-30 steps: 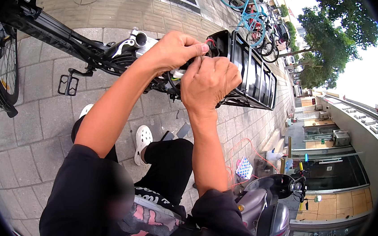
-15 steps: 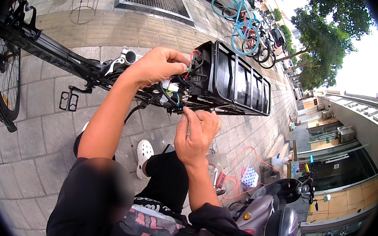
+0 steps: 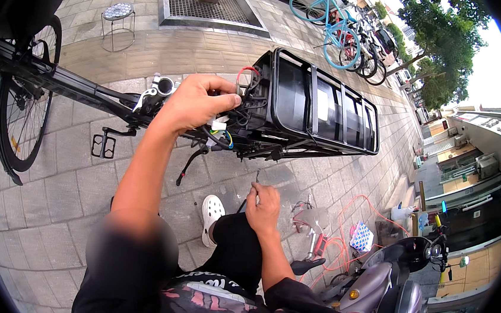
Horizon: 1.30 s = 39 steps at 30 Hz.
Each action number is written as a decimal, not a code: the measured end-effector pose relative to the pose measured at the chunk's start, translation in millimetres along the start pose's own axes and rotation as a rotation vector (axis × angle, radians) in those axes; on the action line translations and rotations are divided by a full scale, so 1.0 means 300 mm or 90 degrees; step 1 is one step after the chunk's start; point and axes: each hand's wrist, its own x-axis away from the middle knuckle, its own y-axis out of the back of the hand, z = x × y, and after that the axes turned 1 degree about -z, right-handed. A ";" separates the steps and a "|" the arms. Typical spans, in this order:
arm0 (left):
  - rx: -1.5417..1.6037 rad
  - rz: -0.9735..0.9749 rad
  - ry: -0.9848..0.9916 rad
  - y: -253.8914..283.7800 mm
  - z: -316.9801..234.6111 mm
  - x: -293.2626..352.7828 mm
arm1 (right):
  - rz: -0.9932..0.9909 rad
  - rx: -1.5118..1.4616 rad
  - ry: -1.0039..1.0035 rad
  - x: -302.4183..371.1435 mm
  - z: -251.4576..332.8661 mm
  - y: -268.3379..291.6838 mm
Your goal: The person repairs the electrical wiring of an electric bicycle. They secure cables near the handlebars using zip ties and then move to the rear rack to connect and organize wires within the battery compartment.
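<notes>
Since half a second earlier, the right hand (image 3: 264, 208) had withdrawn from beside the wired end of the rear rack (image 3: 312, 99) and dropped lower, close to the wearer's knee; the left hand (image 3: 198, 104) had remained at that same end. From where I stood, the left thumb and forefinger were pinched together on the red wire (image 3: 248, 69), which looped out from the rack's left end. The right hand was held near side of the rack, well apart from it, its fingers partly curled; whether it gripped anything I could not tell. The black case (image 3: 291, 94) sat inside the rack bars. White connectors (image 3: 218, 127) hung among the loose leads, just left of the rack and below the left hand. The bicycle frame (image 3: 72, 81) extended leftward from the rack, with the silver clamp (image 3: 162, 86) between the two. The kickstand (image 3: 192, 166) and the pedal (image 3: 103, 145) were noted to the rack's lower left. A round stool (image 3: 118, 11) stood beyond the rack, to its left; a blue bicycle (image 3: 338, 36) was parked beyond it. The scooter (image 3: 376, 287) and the orange cord (image 3: 337, 253) were on the rack's near side, toward the right
</notes>
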 end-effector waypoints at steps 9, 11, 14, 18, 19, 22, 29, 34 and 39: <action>-0.145 -0.131 -0.069 -0.050 0.033 0.013 | 0.036 -0.074 -0.124 0.036 -0.012 0.000; -0.162 -0.123 -0.069 -0.050 0.041 0.008 | 0.045 -0.082 -0.138 0.032 -0.005 0.003; -0.183 -0.111 -0.046 -0.048 0.034 0.006 | 0.060 -0.083 -0.172 0.020 0.011 0.013; -0.133 -0.073 -0.031 -0.039 0.056 -0.005 | 0.060 -0.078 -0.157 0.022 0.006 0.014; -0.098 -0.058 -0.027 -0.034 0.060 -0.005 | 0.061 -0.079 -0.157 0.024 0.008 0.016; -0.015 -0.017 -0.034 -0.017 0.082 -0.013 | 0.062 -0.082 -0.161 0.026 0.001 0.013; 0.072 -0.002 -0.034 -0.008 0.075 -0.008 | 0.070 -0.087 -0.169 0.025 0.001 0.016; 0.094 0.006 -0.040 0.005 0.078 -0.012 | 0.081 -0.093 -0.180 0.014 0.014 0.027; 0.079 -0.025 -0.025 -0.005 0.087 -0.021 | 0.090 -0.067 -0.176 0.023 0.010 0.018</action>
